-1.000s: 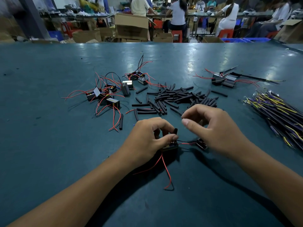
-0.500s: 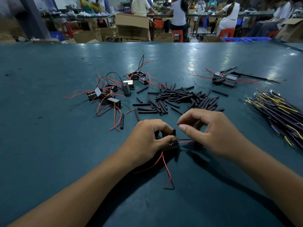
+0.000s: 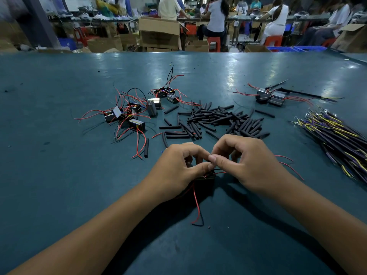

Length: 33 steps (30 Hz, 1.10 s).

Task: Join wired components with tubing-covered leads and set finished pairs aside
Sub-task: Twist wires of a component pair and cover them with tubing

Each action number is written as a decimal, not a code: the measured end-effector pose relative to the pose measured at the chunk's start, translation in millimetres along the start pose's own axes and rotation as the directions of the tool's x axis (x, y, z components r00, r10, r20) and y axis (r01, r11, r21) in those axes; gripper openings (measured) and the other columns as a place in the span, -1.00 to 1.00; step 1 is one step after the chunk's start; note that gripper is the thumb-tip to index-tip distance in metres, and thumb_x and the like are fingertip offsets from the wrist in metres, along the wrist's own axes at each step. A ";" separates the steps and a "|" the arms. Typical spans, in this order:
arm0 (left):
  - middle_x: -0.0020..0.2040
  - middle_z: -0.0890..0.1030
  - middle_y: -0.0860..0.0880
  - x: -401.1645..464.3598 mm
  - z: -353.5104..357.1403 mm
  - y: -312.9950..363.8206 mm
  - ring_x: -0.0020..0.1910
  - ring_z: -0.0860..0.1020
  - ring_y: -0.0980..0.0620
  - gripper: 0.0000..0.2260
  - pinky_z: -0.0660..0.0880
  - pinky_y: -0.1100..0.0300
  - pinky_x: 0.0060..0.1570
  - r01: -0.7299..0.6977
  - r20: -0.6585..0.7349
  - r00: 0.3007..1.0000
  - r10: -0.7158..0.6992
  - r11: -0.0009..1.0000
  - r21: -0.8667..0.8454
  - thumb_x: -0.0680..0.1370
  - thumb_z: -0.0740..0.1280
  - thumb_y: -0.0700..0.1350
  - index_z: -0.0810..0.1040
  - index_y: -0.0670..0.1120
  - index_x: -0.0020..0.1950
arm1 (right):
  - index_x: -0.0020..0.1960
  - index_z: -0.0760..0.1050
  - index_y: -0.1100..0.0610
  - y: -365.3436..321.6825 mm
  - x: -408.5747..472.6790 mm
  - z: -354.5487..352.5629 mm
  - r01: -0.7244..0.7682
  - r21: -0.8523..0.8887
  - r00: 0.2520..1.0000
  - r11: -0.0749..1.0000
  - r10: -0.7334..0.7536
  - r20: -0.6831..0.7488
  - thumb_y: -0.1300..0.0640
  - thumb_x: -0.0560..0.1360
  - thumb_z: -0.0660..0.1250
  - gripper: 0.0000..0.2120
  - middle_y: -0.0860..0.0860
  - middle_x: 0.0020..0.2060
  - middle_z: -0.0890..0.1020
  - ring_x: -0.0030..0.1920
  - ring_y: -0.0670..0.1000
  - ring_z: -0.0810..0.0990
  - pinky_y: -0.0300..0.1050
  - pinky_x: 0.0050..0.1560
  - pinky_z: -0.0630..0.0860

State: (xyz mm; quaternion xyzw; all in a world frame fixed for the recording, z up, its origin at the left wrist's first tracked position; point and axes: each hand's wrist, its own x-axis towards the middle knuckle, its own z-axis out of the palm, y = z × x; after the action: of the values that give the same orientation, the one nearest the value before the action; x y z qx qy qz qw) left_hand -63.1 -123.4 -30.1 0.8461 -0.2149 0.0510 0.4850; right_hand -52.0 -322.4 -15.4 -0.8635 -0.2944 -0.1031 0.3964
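Both hands meet low on the dark teal table [image 3: 59,175]; the left hand [image 3: 176,165] grips a small black component [image 3: 206,178] against the surface, red leads [image 3: 196,203] trailing toward the camera; the right hand [image 3: 248,161] pinches a thin wire at the left thumb tip; behind them lies a heap of black tubing pieces [image 3: 216,120], a tangle of wired components [image 3: 129,114] to the left, a pair [image 3: 268,97] set at the right, a wire bundle [image 3: 337,133] at the far right; beyond the table edge, cardboard boxes [image 3: 158,32] and seated workers [image 3: 216,16] at long benches.
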 end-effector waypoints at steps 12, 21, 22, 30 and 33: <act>-0.28 0.53 0.11 4.4 3.3 -7.1 -0.31 0.46 0.09 -0.94 0.40 0.18 -0.25 -0.034 0.011 0.999 0.033 0.992 0.125 0.50 0.50 -0.06 0.69 -0.02 -0.08 | -0.17 0.53 -0.02 6.7 1.4 3.6 -0.031 -0.039 0.999 0.999 0.032 0.016 0.13 0.55 0.41 -0.86 -0.15 -0.31 0.60 -0.25 -0.17 0.55 -0.44 -0.22 0.38; -0.26 0.56 0.12 6.1 5.5 -8.7 -0.30 0.46 0.19 -0.94 0.38 0.28 -0.21 0.012 0.019 1.000 -0.015 0.994 0.113 0.50 0.50 -0.07 0.69 -0.03 -0.08 | -0.17 0.52 -0.01 15.5 5.6 2.8 -0.177 0.021 0.980 0.984 0.174 0.098 0.06 0.58 0.36 -0.85 -0.18 -0.34 0.58 -0.32 -0.19 0.49 -0.33 -0.25 0.39; -0.26 0.56 0.12 5.9 5.6 -8.5 -0.30 0.46 0.19 -0.94 0.38 0.29 -0.21 0.013 0.019 1.000 -0.016 0.994 0.111 0.50 0.50 -0.06 0.69 -0.03 -0.08 | -0.17 0.52 -0.02 15.3 6.0 0.3 -0.180 0.015 0.978 0.983 0.178 0.110 0.06 0.58 0.37 -0.85 -0.21 -0.34 0.58 -0.33 -0.20 0.50 -0.35 -0.26 0.39; -0.23 0.61 0.10 4.4 5.9 -7.3 -0.25 0.50 0.18 -0.92 0.44 0.24 -0.17 0.016 0.011 1.000 -0.017 0.993 0.113 0.50 0.50 -0.06 0.70 -0.04 -0.08 | -0.21 0.52 -0.06 13.7 5.1 -6.3 -0.149 -0.012 0.982 0.989 0.149 0.117 0.03 0.53 0.40 -0.85 -0.25 -0.36 0.60 -0.37 -0.19 0.53 -0.39 -0.32 0.39; -0.23 0.60 0.12 4.6 5.9 -6.4 -0.26 0.49 0.20 -0.93 0.42 0.27 -0.18 0.017 0.010 1.000 -0.019 0.993 0.118 0.50 0.50 -0.07 0.70 -0.05 -0.07 | -0.16 0.53 -0.09 13.4 3.6 -6.8 -0.091 -0.063 0.991 0.994 0.097 0.093 0.01 0.53 0.38 -0.90 -0.19 -0.25 0.63 -0.26 -0.13 0.58 -0.29 -0.23 0.47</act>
State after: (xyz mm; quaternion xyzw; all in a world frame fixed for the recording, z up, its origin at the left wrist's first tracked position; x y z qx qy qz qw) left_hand -57.0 -127.0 -37.0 0.8755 -0.2065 0.0545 0.4335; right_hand -40.8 -332.8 -17.7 -0.8916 -0.2689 -0.0513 0.3607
